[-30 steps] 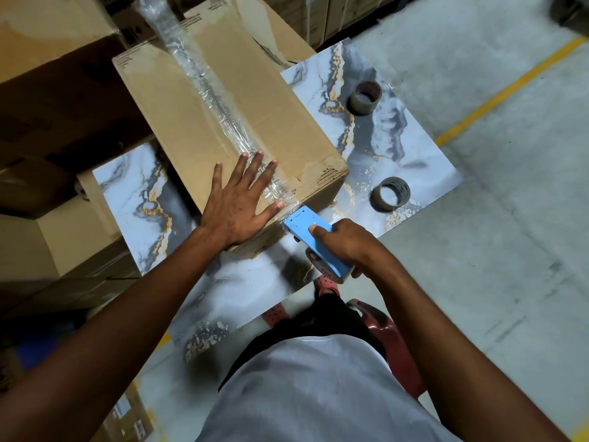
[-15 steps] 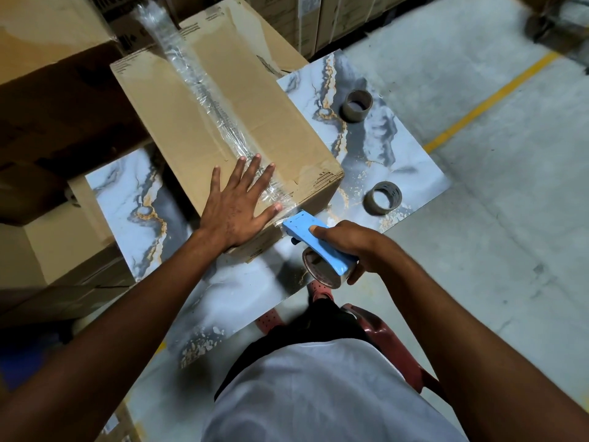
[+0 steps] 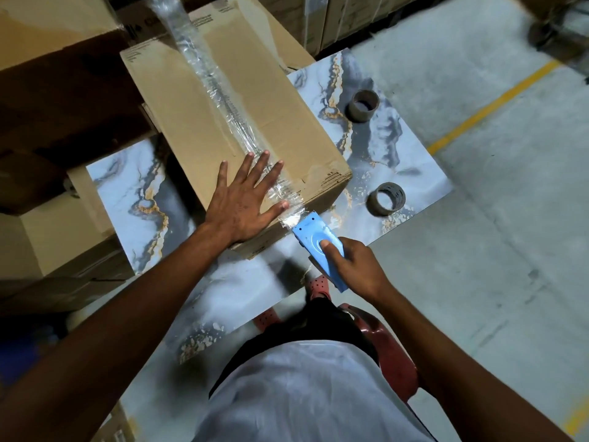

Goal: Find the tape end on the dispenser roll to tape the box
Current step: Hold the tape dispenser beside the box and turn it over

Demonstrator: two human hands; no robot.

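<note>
A brown cardboard box (image 3: 204,113) lies on the marble-patterned table (image 3: 398,154). A strip of clear tape (image 3: 216,90) runs along its top seam and over the near edge. My left hand (image 3: 243,199) presses flat on the box's near end, fingers spread over the tape. My right hand (image 3: 350,266) grips a blue tape dispenser (image 3: 314,242) just off the box's near corner, the index finger on its top. The tape still joins its toothed front edge to the box. The roll under it is hidden.
Two brown tape rolls stand on the table to the right, one far (image 3: 363,105) and one near (image 3: 385,199). More cardboard boxes (image 3: 57,74) are stacked at left and behind. A red stool (image 3: 392,355) is under me. A yellow line (image 3: 487,106) crosses the concrete floor.
My right hand tilted the dispenser flatter, so the roll beneath it is no longer seen. My left hand stayed pressed on the box; the camera shifted slightly.
</note>
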